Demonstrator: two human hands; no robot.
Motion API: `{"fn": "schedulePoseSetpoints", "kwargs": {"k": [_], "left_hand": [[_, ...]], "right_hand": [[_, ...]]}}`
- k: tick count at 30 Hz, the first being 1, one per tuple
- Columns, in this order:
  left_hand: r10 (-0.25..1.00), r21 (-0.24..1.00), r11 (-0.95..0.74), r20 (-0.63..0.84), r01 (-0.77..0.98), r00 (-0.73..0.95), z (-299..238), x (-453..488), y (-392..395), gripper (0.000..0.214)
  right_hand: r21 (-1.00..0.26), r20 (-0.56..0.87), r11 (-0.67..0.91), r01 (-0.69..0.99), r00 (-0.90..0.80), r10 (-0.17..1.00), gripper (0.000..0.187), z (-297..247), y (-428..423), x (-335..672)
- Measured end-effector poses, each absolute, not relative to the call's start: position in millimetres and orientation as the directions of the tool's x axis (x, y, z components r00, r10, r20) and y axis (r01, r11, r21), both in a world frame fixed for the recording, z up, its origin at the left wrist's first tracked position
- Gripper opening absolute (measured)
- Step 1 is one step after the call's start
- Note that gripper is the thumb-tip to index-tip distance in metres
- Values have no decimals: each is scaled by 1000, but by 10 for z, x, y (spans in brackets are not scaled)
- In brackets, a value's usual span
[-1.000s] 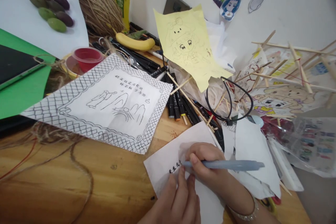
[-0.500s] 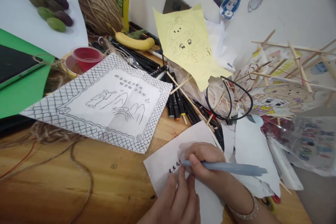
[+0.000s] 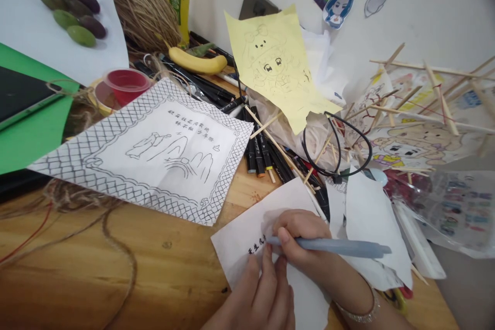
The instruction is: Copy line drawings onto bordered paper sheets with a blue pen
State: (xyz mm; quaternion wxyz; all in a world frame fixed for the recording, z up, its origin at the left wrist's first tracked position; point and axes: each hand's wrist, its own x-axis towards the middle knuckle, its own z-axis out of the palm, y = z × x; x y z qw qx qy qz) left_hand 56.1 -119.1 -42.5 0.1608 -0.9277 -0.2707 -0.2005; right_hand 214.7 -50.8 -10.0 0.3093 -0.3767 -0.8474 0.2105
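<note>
My right hand point(image 3: 305, 237) is closed around a grey-blue pen point(image 3: 340, 247), its tip end against a white sheet of paper point(image 3: 235, 234). A short line of black handwritten characters point(image 3: 257, 246) shows beside the tip. Resting on the same sheet, my left hand point(image 3: 263, 294) has its fingers stretched out and close to the pen tip. To the upper left lies a drawing point(image 3: 162, 160) with a crosshatched border, a figure, hills, a bridge and written characters.
Black markers point(image 3: 259, 152), wooden sticks point(image 3: 286, 154) and a looped black cable point(image 3: 303, 149) lie beyond the sheet. A banana point(image 3: 197, 62), a red cup point(image 3: 127, 87) and yellow drawing paper point(image 3: 266, 72) sit further back. Twine point(image 3: 127, 252) trails at left; a stick frame point(image 3: 421, 108) stands right.
Another stroke or so has appeared in the handwriting by the pen tip. The pen has shifted very slightly; my left hand stays in place.
</note>
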Motion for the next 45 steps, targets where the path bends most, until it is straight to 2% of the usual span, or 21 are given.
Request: {"fn": "schedulePoseSetpoints", "kwargs": {"k": [17,23,29,45], "left_hand": [[429,-188,-807,466,560,774,-443,570,-1182,26],[418,-196,-809,471,554,777,-439,563,-1176,26],[442,-165,-805,474,570,761,-440,573,-1189,27],[428,-167,-812,482,560,764,-444,565,-1181,25]], "right_hand": [[-577,347,604,550,-503,791,33,-103,-523,2157],[-517,295,586,624,-513,806,33,-67,-529,2156],[-558,331,594,580,-501,800,36,-71,-538,2154],[-460,257,558,690,-498,828,37,-23,-548,2141]]}}
